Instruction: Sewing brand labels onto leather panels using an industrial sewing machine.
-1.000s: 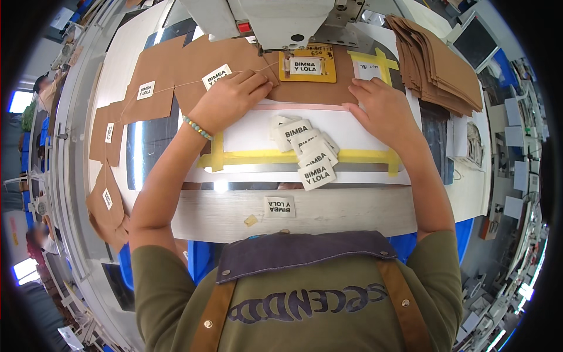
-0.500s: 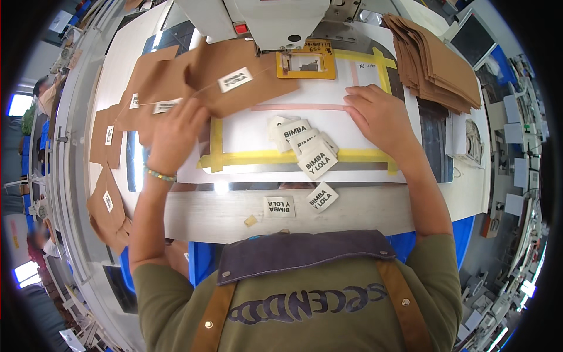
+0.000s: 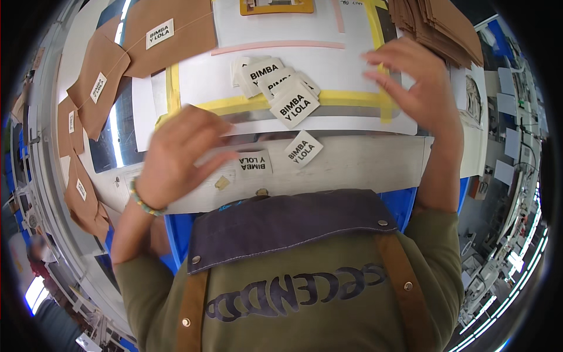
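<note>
My left hand (image 3: 185, 152), bracelet at the wrist, is blurred above the front left of the work surface, fingers curved and apart, holding nothing. My right hand (image 3: 410, 85) hovers at the right side of the white taped sheet (image 3: 199, 76), fingers apart and empty. A pile of white printed square labels (image 3: 293, 105) lies mid-sheet. On the pale front edge rest a loose label (image 3: 304, 149) and an upside-down one (image 3: 252, 161). Brown pieces with labels (image 3: 185, 32), linked by thread, stretch down the left. A yellow frame (image 3: 275, 7) shows at the top edge.
A stack of brown pieces (image 3: 434, 26) sits at the back right. Blue bins (image 3: 179, 234) are below the table's front edge, partly behind my body. A blurred co-worker (image 3: 36, 252) is at the far left.
The view has tipped down, putting the machine head out of frame. The brown piece has moved left off the sheet. My left hand has left it and come nearer me. One label has slid from the pile.
</note>
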Available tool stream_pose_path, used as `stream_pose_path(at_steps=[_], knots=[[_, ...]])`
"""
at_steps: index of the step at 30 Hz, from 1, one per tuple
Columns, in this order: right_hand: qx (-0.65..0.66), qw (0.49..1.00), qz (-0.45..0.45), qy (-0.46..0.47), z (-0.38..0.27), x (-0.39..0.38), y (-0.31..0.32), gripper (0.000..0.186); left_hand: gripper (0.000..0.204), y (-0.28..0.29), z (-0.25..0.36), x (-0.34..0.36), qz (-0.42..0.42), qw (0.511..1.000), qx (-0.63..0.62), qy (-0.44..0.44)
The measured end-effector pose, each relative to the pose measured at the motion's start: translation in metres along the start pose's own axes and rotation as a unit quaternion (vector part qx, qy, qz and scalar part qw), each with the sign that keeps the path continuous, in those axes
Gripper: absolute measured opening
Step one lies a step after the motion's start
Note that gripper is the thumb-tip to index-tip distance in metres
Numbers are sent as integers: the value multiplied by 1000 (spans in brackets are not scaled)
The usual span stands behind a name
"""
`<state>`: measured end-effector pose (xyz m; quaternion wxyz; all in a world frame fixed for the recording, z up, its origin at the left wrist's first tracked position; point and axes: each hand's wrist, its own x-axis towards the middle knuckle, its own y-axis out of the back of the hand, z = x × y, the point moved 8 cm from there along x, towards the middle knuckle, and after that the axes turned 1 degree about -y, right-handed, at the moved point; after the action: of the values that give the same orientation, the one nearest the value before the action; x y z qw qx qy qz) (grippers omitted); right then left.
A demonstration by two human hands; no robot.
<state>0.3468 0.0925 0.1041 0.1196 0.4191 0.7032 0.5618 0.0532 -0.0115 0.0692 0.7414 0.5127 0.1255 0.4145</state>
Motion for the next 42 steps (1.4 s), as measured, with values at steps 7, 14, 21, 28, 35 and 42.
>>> stream_pose_path(at_steps=[7,14,21,28,35,42], knots=[[66,971,-152,172,-98,-48,-98,30,43,-75,46,-16,-79,985,55,-145],[53,969,-157,181,-107,-52,-106,10,46,-62,45,-5,-102,986,-30,-131],[115,988,-53,92,-85,-11,-56,11,55,10,25,41,57,986,72,-141],[36,999,20,32,-54,4,-57,21,62,-10,-20,71,26,997,-7,-66],[47,991,-112,62,-69,-23,-82,37,106,-52,-25,57,28,999,-32,2],[64,988,-87,106,-64,-6,-98,33,116,-70,-23,65,5,1000,-4,0]])
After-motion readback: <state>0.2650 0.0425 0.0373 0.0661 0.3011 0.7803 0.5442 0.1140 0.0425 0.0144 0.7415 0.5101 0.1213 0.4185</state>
